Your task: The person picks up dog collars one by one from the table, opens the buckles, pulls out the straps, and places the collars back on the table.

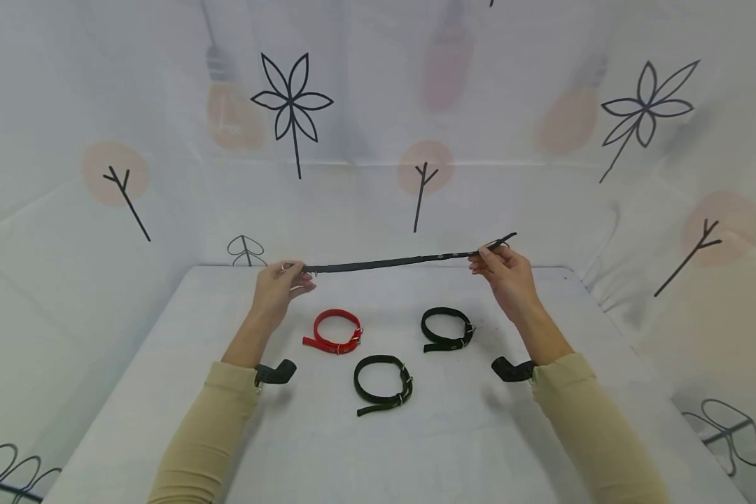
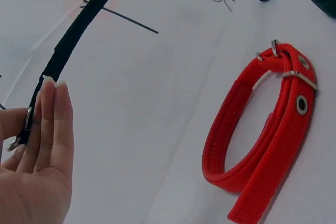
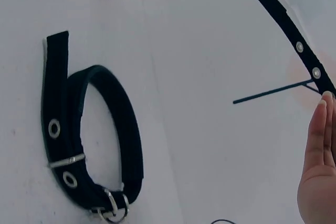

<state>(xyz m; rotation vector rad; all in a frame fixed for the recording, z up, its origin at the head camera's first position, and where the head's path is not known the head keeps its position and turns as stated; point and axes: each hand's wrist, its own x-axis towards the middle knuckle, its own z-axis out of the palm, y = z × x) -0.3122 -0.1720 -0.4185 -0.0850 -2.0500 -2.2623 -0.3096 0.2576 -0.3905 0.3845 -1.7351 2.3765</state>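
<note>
Two tan sleeves (image 1: 208, 427) come nearest the camera in the head view, entering at 7 and 5 o'clock, each with a black wrist piece (image 1: 276, 372) by its cuff. At their far ends the left hand (image 1: 277, 287) and the right hand (image 1: 507, 280) share one black strap (image 1: 384, 264), each grip pinching it between thumb and fingers. The left grip closes beside a metal buckle (image 2: 21, 132); the right takes the part with eyelets (image 3: 316, 73), and a short tail sticks out past it toward 2 o'clock.

The relation that matters most is the strap's own line: it stretches nearly straight between the hands, leaving the left grip toward 3 o'clock and the right toward 9, its right end a little higher. It is held up off the tabletop (image 1: 290, 448), over the far edge, and neither hand is nearer to it, since both have hold of it.

Outward from there, a red collar (image 1: 337, 348) lies at 4 o'clock from the left hand, which is the nearer one. A black collar (image 1: 444, 346) lies at 8 o'clock from the right hand, nearer to that side. A dark green collar (image 1: 384, 401) sits at 6 o'clock from the strap's middle. All three are buckled into loops. Behind, at 12 o'clock, hangs a pale printed backdrop (image 1: 365, 210).
</note>
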